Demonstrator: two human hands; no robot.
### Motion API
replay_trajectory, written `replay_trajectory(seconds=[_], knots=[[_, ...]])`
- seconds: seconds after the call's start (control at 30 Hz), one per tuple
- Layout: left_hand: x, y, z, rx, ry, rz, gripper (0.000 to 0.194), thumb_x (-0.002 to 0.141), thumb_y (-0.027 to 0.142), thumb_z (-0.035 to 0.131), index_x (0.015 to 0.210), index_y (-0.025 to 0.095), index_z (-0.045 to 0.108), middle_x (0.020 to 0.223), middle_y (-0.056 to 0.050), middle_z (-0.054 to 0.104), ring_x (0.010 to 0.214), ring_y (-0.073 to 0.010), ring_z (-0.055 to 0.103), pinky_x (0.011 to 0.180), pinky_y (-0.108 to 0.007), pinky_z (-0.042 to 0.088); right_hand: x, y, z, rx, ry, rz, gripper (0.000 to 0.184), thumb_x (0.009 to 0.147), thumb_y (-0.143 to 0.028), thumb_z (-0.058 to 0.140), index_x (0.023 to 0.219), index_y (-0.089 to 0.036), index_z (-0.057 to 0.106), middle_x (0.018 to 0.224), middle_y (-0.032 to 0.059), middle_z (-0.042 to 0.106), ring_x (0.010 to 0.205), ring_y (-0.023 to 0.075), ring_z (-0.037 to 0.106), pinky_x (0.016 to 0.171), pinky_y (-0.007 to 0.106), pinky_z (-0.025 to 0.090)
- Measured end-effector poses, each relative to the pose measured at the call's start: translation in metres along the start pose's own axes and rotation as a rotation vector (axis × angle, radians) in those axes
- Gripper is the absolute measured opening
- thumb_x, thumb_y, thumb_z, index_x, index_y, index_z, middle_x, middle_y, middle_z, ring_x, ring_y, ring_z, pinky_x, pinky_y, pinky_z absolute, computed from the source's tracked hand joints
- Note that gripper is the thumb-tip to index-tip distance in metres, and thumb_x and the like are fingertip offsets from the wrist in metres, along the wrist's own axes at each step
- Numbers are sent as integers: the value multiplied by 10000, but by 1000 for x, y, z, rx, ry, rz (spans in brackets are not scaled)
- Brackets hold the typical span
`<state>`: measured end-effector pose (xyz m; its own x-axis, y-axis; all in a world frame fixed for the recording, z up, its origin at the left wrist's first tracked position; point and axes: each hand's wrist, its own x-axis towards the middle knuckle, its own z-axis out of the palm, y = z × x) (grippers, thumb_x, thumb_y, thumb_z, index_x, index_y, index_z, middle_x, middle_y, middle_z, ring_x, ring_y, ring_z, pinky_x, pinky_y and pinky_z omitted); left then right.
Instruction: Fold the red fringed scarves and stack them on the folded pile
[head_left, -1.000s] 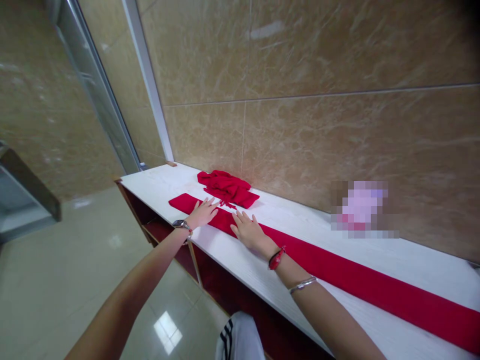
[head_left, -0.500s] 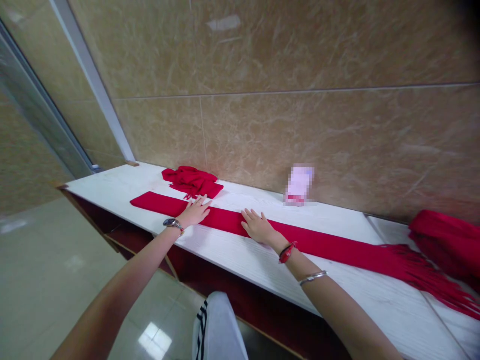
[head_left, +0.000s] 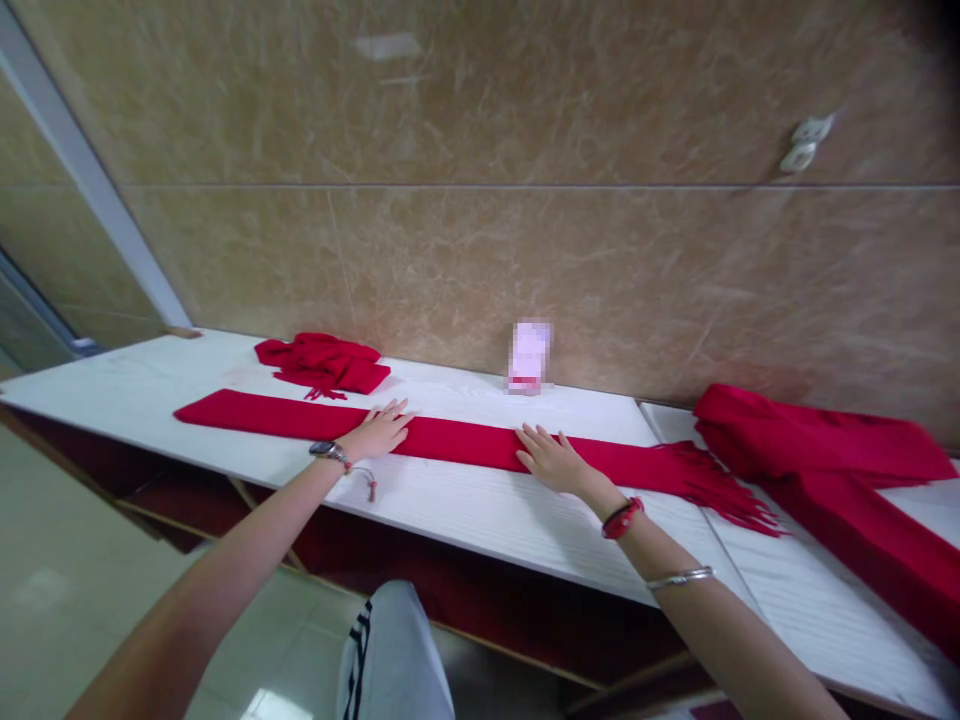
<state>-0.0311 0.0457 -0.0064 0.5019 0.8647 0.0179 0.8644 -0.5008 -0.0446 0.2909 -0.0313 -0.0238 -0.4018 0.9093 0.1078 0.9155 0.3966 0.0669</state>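
Observation:
A red scarf (head_left: 457,440) lies folded into a long flat strip along the white tabletop (head_left: 480,510), its fringe spread at the right end. My left hand (head_left: 375,430) rests flat on the strip left of its middle, fingers spread. Farther right, my right hand (head_left: 553,460) lies palm down on the same scarf, fingers out towards the wall. Neither hand grasps the cloth. Behind the strip's left part sits a crumpled red scarf (head_left: 326,362) with a bit of fringe showing.
Another red scarf (head_left: 810,440) lies loosely folded at the right, one length running to the front edge. A blurred pink-white object (head_left: 529,355) leans against the tiled wall (head_left: 450,270). A small white fixture (head_left: 806,143) is on the wall. Dark red shelves (head_left: 420,570) open below the tabletop.
The view has swung to the right, bringing more of the right-hand scarf and the wall fixture into sight. My right hand has slid along the strip towards the fringe, farther from my left.

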Motion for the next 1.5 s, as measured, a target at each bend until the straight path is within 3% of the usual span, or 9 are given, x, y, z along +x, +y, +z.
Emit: replay_trajectory(seconds=[0.13, 0.23, 0.5, 0.63, 0.77, 0.93, 1.1, 1.27, 1.5], knots=[[26, 66, -4, -77, 112, 147, 459, 939, 371, 269, 1375, 234, 315, 1470, -84, 211, 1346, -242, 167, 1039, -461, 218, 13, -12, 2, 75, 22, 47, 495, 933, -331, 255, 1390, -141, 276, 1448, 133, 261, 1319, 302, 225, 990, 609, 247], [34, 91, 6, -41, 84, 217, 445, 933, 393, 275, 1358, 278, 343, 1458, -46, 255, 1333, -251, 210, 1030, -473, 223, 10, -4, 5, 69, 19, 40, 490, 935, -327, 251, 1393, -154, 269, 1444, 124, 277, 1313, 300, 243, 984, 607, 261], [40, 60, 25, -20, 112, 333, 439, 933, 339, 270, 1357, 256, 347, 1453, -30, 268, 1331, -196, 215, 1051, -395, 196, -101, 120, 7, -165, -65, 205, 402, 920, -208, 278, 1277, -214, 465, 1438, 116, 289, 1298, 335, 264, 895, 653, 339], [48, 71, 17, -84, 44, 269, 432, 938, 334, 282, 1358, 252, 334, 1457, -40, 253, 1332, -219, 200, 1039, -474, 178, -123, 151, 3, -153, -79, 325, 399, 920, -212, 290, 1280, -207, 462, 1415, 138, 335, 1289, 321, 291, 911, 633, 338], [65, 118, 2, -69, 53, 241, 456, 926, 339, 303, 1349, 179, 363, 1462, -95, 225, 1340, -228, 182, 1047, -454, 184, -92, 129, -5, -45, 54, 334, 472, 929, -311, 297, 1369, -142, 326, 1435, 152, 293, 1314, 303, 239, 995, 553, 283], [77, 169, 8, -91, 71, 383, 468, 930, 392, 280, 1373, 246, 324, 1467, -46, 225, 1339, -222, 199, 1047, -434, 208, -60, 91, 2, 49, 67, 94, 482, 940, -356, 261, 1392, -188, 281, 1434, 110, 309, 1314, 248, 257, 1015, 492, 284], [72, 169, 14, -76, 81, 405, 450, 936, 385, 271, 1368, 274, 329, 1461, -22, 244, 1337, -217, 205, 1049, -432, 199, -65, 96, 11, 36, 31, 93, 479, 942, -340, 258, 1394, -184, 284, 1430, 110, 315, 1307, 246, 274, 1018, 466, 293], [68, 182, 5, -88, 76, 427, 443, 935, 325, 267, 1350, 199, 358, 1464, -60, 230, 1347, -211, 173, 1049, -431, 198, -51, 80, 1, 92, 14, 90, 481, 921, -331, 319, 1373, -168, 327, 1445, 130, 274, 1318, 296, 231, 1001, 558, 270], [59, 187, 7, -124, 146, 519, 564, 905, 478, 351, 1370, 160, 314, 1419, -103, 328, 1312, -195, 275, 1053, -358, 212, -53, 60, -1, 201, 69, -116, 515, 930, -381, 309, 1371, -115, 324, 1407, 145, 345, 1310, 218, 273, 1072, 446, 221]])
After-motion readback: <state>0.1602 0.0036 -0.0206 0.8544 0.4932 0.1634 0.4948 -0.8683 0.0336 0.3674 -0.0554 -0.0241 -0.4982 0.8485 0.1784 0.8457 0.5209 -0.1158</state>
